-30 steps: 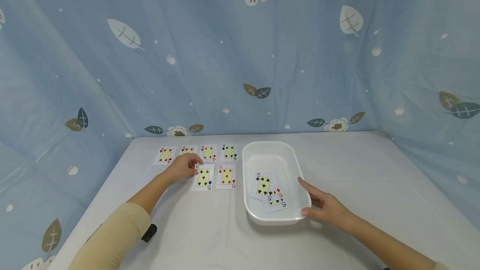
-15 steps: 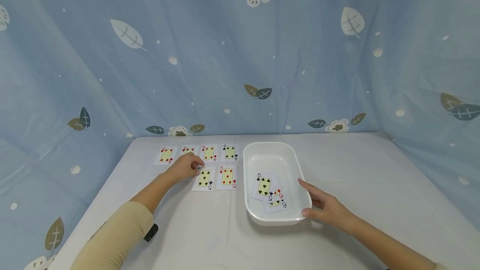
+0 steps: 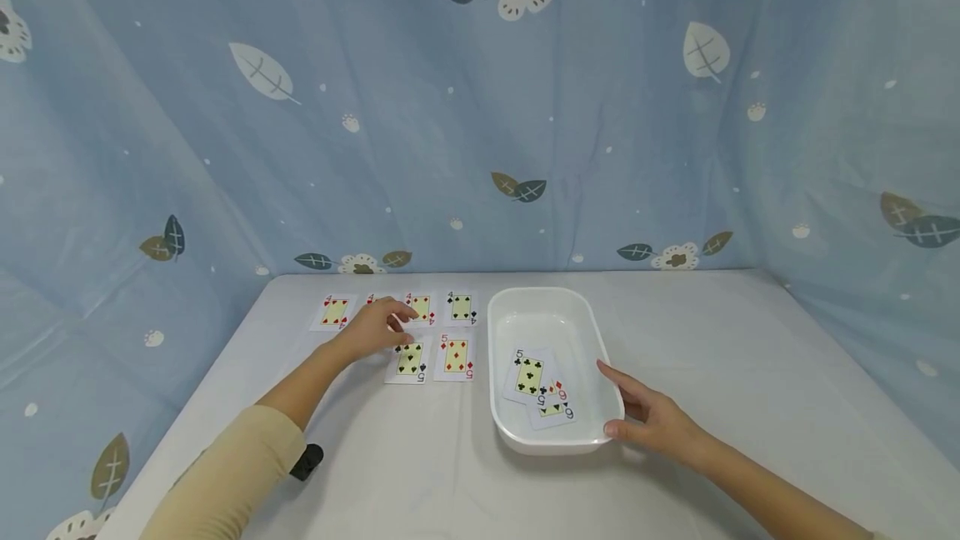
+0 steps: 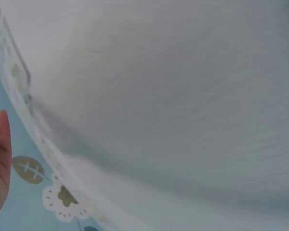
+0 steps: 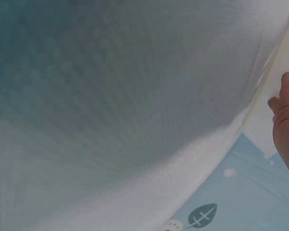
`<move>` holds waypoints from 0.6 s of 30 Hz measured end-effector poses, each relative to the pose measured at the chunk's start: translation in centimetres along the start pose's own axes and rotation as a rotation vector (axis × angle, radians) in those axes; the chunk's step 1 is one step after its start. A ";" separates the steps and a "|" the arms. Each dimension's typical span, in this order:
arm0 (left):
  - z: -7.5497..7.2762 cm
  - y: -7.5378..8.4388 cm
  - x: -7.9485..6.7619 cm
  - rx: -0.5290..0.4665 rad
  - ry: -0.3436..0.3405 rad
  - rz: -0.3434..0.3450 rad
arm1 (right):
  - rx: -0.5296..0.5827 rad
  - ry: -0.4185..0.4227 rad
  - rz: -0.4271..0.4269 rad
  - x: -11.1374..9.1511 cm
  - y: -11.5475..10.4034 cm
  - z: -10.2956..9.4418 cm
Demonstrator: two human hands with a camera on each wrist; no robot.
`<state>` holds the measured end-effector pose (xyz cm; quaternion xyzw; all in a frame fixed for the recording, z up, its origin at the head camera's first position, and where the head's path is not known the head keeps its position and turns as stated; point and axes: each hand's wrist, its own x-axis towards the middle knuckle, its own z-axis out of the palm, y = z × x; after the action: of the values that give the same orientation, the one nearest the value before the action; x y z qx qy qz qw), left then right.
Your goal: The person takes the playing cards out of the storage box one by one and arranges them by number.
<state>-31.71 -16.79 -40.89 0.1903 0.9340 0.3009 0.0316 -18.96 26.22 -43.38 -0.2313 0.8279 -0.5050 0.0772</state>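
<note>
My left hand [image 3: 372, 329] is over the far edge of the five of spades [image 3: 409, 360], thumb and index finger apart with no card between them. The five of diamonds [image 3: 455, 356] lies just right of that card. With my right hand [image 3: 652, 417] I hold the right near corner of a white plastic tub [image 3: 551, 446], thumb at the rim and fingers along the side. Inside the tub lie the five of clubs [image 3: 528, 376] and, partly under it, two sixes. Edge bits of my left hand [image 4: 0, 144] and right hand [image 5: 286, 115] show in the wrist views.
A row of fours stands behind the fives: hearts-side card [image 3: 334, 312], four of diamonds [image 3: 421, 309] and four of clubs [image 3: 461, 307], with another partly behind my left hand. A black object [image 3: 307, 462] lies by my left sleeve. A patterned blue curtain [image 3: 450, 107] closes off the back.
My left hand has let go of the five of spades, and its thumb and index finger have spread and shifted slightly right. The card stays flat. My right hand keeps its place on the tub.
</note>
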 end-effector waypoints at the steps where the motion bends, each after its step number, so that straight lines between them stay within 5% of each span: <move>1: -0.1 0.2 0.0 -0.013 -0.001 0.006 | 0.002 -0.001 -0.001 0.0 0.0 0.0; 18: -0.3 4.3 0.8 -0.146 -0.022 0.079 | -0.005 0.003 -0.006 -0.1 0.0 0.0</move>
<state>-31.05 -13.40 -38.13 0.2275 0.9008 0.3673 0.0438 -18.87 26.21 -43.37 -0.2331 0.8287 -0.5035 0.0740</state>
